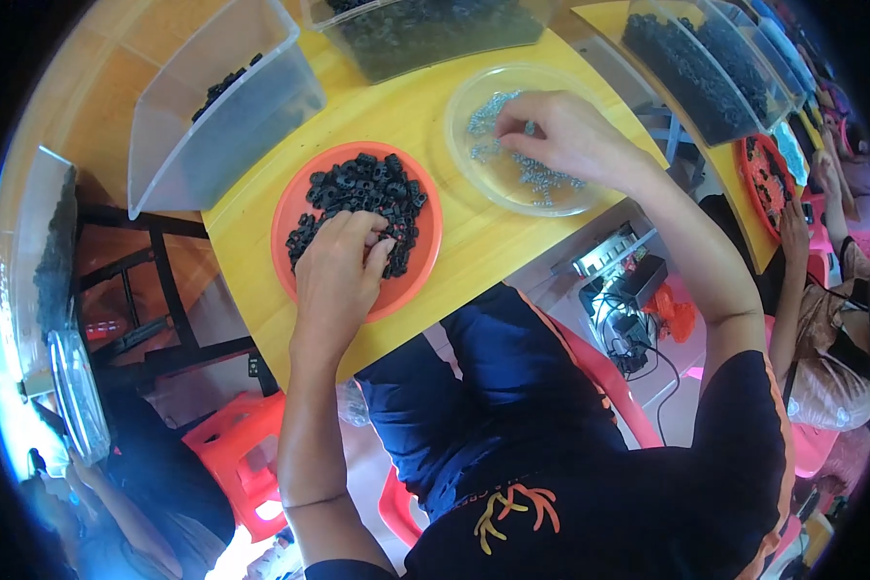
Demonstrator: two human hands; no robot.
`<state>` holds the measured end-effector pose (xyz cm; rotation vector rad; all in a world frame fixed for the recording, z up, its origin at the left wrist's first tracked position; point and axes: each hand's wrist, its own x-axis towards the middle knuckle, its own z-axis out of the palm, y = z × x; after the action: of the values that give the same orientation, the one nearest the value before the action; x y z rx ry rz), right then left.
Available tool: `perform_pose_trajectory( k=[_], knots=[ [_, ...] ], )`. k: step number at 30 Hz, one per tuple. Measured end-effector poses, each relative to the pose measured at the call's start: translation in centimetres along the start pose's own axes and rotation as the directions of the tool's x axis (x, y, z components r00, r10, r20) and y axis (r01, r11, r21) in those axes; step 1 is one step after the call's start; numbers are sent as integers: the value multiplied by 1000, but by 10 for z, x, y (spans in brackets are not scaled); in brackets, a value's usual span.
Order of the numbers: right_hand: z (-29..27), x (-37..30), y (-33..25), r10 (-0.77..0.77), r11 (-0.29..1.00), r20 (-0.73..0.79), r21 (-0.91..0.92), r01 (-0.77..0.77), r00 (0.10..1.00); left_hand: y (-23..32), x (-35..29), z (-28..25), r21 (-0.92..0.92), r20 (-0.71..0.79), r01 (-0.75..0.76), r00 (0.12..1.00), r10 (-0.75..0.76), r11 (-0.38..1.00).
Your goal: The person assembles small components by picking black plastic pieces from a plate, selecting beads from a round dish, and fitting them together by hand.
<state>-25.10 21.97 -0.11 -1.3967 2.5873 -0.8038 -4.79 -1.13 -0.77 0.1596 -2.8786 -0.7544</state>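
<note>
On the yellow table, a round red-orange plate (282, 253) holds a heap of small black plastic parts (382, 179). Over the near side of that heap is my left hand (343, 256), its fingers curled and thumb drawn toward them. Whatever is between those fingertips is mostly hidden against the black parts. My right hand (561, 135) is over a round clear plastic tray (493, 184) with many tiny silvery pieces (541, 179), screw-like in look. Its thumb and forefinger are bent together near the pieces; anything pinched there is too small to make out.
Translucent bins (222, 135) with black parts stand at the far left and back of the yellow table (474, 261). Right, another table bears a bin (696, 77) and a red plate (768, 184) by a co-worker's arm (793, 251). Red stools (237, 454) and cables (633, 333) lie lower.
</note>
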Motion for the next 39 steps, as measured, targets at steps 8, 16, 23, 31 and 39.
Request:
perform_pose_trajectory(
  k=[8,16,23,31,39],
  knots=[
    [20,0,-7,-144,975,26,-168,146,989,4,-1,0,-53,-25,19,999,-20,998],
    [25,7,-21,-6,963,-37,-268,-4,999,9,-5,-4,-60,-10,42,999,-43,997],
    [30,2,-14,-109,958,-23,-270,99,994,5,-12,-9,-70,-70,56,996,-61,996],
    [-1,0,0,-88,982,-10,-168,85,996,2,-19,-13,-81,-85,78,993,-85,994],
    [27,12,-8,-150,957,31,-245,152,988,7,-19,-8,-135,-97,89,990,-102,987]
  ],
)
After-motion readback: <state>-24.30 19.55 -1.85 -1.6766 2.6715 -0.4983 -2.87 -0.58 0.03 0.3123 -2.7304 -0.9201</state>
